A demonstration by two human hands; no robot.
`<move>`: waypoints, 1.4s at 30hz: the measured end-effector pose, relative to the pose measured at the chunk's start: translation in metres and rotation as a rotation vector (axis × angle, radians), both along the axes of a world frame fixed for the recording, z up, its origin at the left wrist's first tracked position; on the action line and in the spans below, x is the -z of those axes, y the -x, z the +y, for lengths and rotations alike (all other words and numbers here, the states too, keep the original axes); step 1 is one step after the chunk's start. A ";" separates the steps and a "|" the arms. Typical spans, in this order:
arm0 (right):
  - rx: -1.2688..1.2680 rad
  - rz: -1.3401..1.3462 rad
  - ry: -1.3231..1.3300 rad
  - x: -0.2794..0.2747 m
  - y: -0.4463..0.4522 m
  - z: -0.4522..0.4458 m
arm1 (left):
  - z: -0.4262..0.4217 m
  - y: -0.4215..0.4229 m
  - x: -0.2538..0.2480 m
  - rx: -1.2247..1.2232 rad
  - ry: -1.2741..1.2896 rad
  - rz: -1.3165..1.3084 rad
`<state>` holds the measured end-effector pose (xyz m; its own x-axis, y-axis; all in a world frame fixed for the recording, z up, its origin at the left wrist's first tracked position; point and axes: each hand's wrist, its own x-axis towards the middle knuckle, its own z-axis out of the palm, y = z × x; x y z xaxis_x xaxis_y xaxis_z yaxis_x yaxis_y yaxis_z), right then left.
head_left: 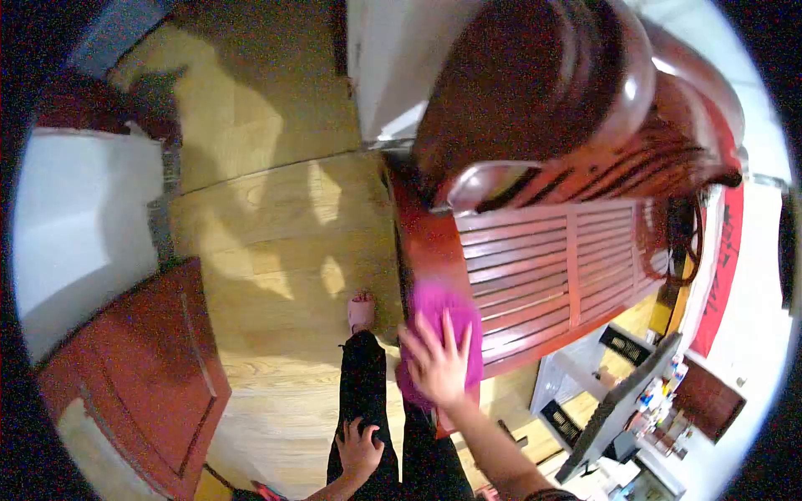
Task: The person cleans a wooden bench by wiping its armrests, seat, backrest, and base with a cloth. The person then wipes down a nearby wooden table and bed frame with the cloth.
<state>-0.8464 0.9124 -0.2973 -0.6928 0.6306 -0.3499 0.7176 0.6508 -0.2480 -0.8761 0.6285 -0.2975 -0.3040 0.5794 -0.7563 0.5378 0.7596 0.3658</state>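
Observation:
My right hand (436, 367) lies flat on a magenta cloth (468, 321), its fingers spread and pressing on top of it. Under the cloth is the reddish-brown front rail of a slatted wooden bench (518, 288). The cloth's far end is smeared by motion. Lower down, my left hand (359, 448) rests on the knee of my black trousers (362, 380), fingers apart and slightly bent, with no object seen in it.
A glossy carved wooden armrest (535, 92) rises at the bench's far end. A pink slipper (361, 311) is on my foot on the wood-look floor (276, 351). Red-brown panelled furniture (138, 376) stands left. A dark-edged table (622, 401) with small items stands right.

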 end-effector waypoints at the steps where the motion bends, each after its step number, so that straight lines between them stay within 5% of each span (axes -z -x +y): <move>1: 0.060 0.039 -0.037 0.001 0.026 0.033 | -0.003 -0.003 0.000 0.036 0.032 0.023; 6: 0.243 0.200 -0.193 0.030 0.050 0.085 | -0.011 -0.006 0.000 0.150 0.039 0.068; 14: 0.279 0.115 0.026 -0.005 -0.158 -0.165 | 0.005 0.004 -0.010 0.256 0.021 -0.018; 19: 0.297 0.217 -0.164 0.021 -0.156 -0.175 | 0.006 -0.003 -0.010 0.391 0.045 0.018; 21: 0.261 0.170 0.001 0.000 -0.117 -0.119 | 0.001 -0.008 -0.011 0.385 0.091 -0.025; 26: 0.238 0.406 0.083 -0.004 -0.079 -0.057 | -0.013 -0.012 0.007 0.042 -0.070 -0.072; 27: 0.185 0.406 0.069 -0.004 -0.087 -0.059 | 0.001 -0.018 0.008 -0.344 -0.157 -0.047; 28: 0.136 0.437 0.078 -0.004 -0.107 -0.076 | 0.016 -0.004 0.009 -0.209 -0.241 0.069; 29: 0.084 0.452 0.056 0.003 -0.128 -0.103 | 0.038 0.006 0.016 -0.503 -0.224 0.047; 30: 0.038 0.467 0.035 0.011 -0.147 -0.133 | 0.070 0.011 0.012 -0.272 -0.444 0.235; 33: -0.198 0.572 0.161 0.036 -0.214 -0.184 | 0.163 0.001 0.002 -0.350 -0.628 0.333; 36: -0.137 0.905 0.418 0.042 -0.282 -0.186 | 0.213 -0.012 0.020 -0.164 -0.617 0.533; 39: 0.342 0.956 0.727 0.040 -0.352 -0.132 | 0.239 -0.040 0.037 0.087 -0.628 0.699; 41: 0.430 0.894 0.476 0.048 -0.397 -0.069 | 0.243 -0.046 0.033 0.038 -0.587 0.684; 42: 0.603 0.993 0.582 0.075 -0.413 -0.057 | 0.243 -0.047 0.033 0.050 -0.596 0.674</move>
